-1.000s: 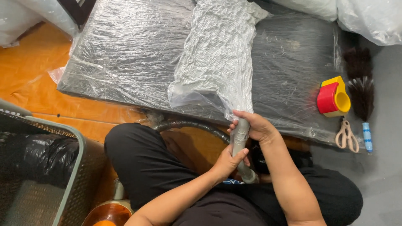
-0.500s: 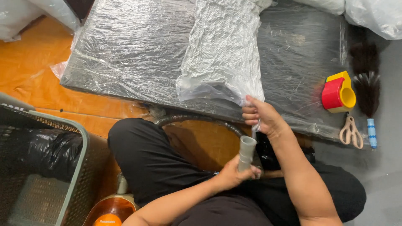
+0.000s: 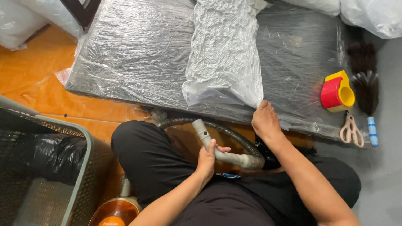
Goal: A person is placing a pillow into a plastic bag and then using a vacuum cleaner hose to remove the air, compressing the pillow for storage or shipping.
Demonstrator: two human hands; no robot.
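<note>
Grey vacuum pipe [image 3: 209, 142] in left hand [image 3: 206, 161]; right hand [image 3: 264, 121] pinching (seemingly) clear bag [image 3: 224, 58].

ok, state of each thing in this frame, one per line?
left hand: closed around the grey vacuum pipe
grey vacuum pipe: tilted, open end up, joined to the black hose
black hose: curved across the lap
right hand: pinching the corner of the crinkled plastic bag
crinkled plastic bag: flattened, lying on the wrapped black board
scissors: closed, on the floor
tape dispenser: on the board's edge
feather duster: lying flat
</note>
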